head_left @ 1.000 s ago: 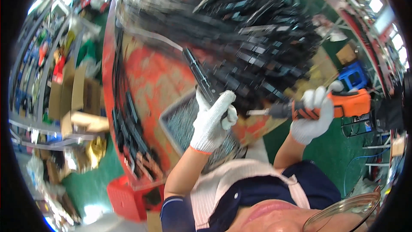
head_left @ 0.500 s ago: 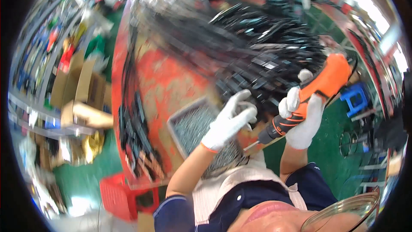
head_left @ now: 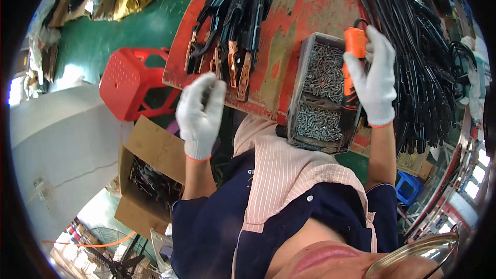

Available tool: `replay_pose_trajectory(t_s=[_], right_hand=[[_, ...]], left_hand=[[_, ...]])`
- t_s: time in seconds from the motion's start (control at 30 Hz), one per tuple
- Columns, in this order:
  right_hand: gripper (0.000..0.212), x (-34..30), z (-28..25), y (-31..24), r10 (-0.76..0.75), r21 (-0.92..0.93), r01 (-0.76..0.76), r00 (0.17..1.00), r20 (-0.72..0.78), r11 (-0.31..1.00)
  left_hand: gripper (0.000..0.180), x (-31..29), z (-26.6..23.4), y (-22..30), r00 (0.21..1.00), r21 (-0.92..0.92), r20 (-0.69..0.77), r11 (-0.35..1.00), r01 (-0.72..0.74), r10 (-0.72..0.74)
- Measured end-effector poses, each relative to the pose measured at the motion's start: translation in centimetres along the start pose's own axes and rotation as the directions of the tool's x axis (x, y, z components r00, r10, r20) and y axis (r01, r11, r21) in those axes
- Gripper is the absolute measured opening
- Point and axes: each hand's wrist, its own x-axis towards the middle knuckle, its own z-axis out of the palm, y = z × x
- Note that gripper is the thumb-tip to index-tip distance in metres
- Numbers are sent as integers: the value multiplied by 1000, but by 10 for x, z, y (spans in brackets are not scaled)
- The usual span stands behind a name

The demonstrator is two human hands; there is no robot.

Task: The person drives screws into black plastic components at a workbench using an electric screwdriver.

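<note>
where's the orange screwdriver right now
In the head view the orange screwdriver is in the gloved right hand, over the right edge of the grey tray of screws on the red table.

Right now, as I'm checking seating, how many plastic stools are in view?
2. A red stool stands on the green floor left of the table, beside the left hand. A blue stool shows partly at lower right, under the right arm. Others may be hidden beneath the table.

A workshop: worn red workbench [head_left: 310, 15], tray of screws [head_left: 323, 93], heaped black cables [head_left: 413, 46], clamp leads [head_left: 232, 36].
</note>
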Motion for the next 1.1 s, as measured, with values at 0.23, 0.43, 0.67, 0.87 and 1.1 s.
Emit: replay_pose_trajectory(t_s=[0.23, 0.43, 0.67, 0.87, 1.1], right_hand=[[75, 82, 100, -47, 126, 306, -340, 825, 551, 890], [75, 97, 135, -57, 184, 342, -474, 763, 620, 811], [25, 103, 45, -24, -123, 699, -641, 758, 640, -317], [19, 102, 33, -23, -23, 541, -482, 761, 648, -689], [17, 117, 32, -14, 133, 903, -380, 902, 410, -202]], left_hand=[[43, 19, 24, 19, 924, 448, 383, 874, -189, 3], [62, 8, 42, 29, 918, 476, 383, 874, -101, -103], [61, 35, 58, 56, 490, -497, 867, 201, 844, 90], [42, 52, 136, 73, 380, -384, 910, 4, 923, -169], [28, 65, 121, 90, 840, -497, 536, 774, 393, -83]])
